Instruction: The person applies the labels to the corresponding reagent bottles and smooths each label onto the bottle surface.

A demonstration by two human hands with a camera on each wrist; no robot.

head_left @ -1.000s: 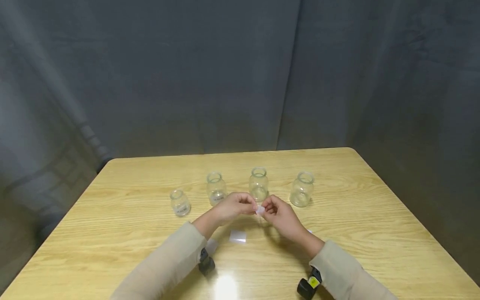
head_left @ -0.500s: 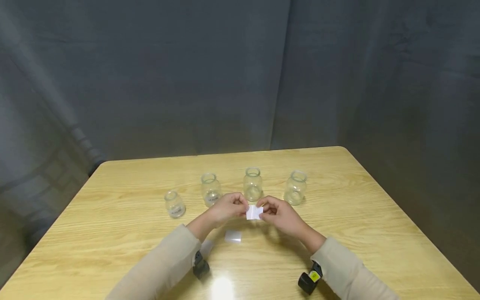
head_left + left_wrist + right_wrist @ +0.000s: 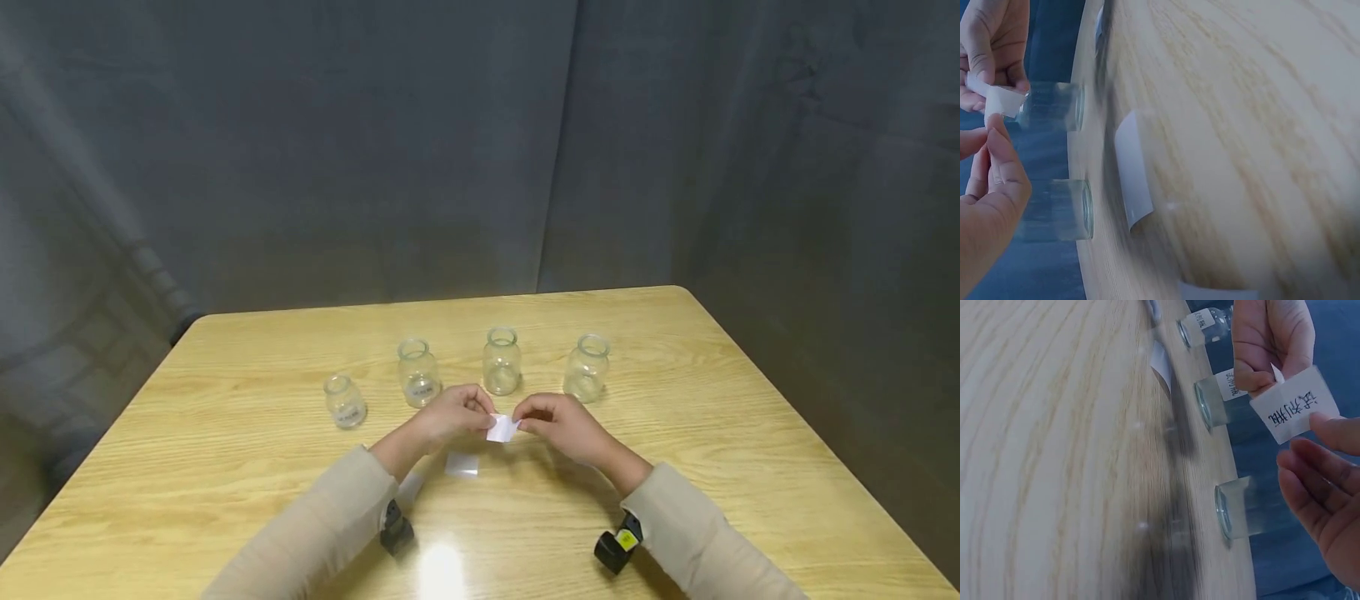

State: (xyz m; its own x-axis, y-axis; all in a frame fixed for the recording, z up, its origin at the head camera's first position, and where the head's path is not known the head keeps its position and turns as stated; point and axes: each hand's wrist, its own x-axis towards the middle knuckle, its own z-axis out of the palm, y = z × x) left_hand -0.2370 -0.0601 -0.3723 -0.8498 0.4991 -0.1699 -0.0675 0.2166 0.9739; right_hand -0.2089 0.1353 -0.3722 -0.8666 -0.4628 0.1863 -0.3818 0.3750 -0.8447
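Between my two hands, above the table, is a small white paper label [image 3: 501, 428]. My left hand [image 3: 448, 418] pinches its left edge between thumb and fingers. My right hand [image 3: 566, 427] pinches the opposite edge with thumb and fingertips. Handwritten dark characters on the label [image 3: 1294, 406] show in the right wrist view, where a narrow white flap sticks up by the left fingers. From the left wrist, the label [image 3: 1005, 101] appears bent, its far end under the right thumb. Behind the hands stands a glass jar [image 3: 502, 367] without any visible label.
Two jars on the left, a small one [image 3: 345, 402] and a larger one [image 3: 417, 372], bear labels. Another plain jar [image 3: 587, 367] stands at right. A white paper piece [image 3: 462, 464] lies in front of the hands, and another slip [image 3: 408, 490] is beside the left wrist.
The label, small and crumpled-looking between the fingers a second ago, has spread out flatter. My right hand has then shifted its hold toward the label's right edge.
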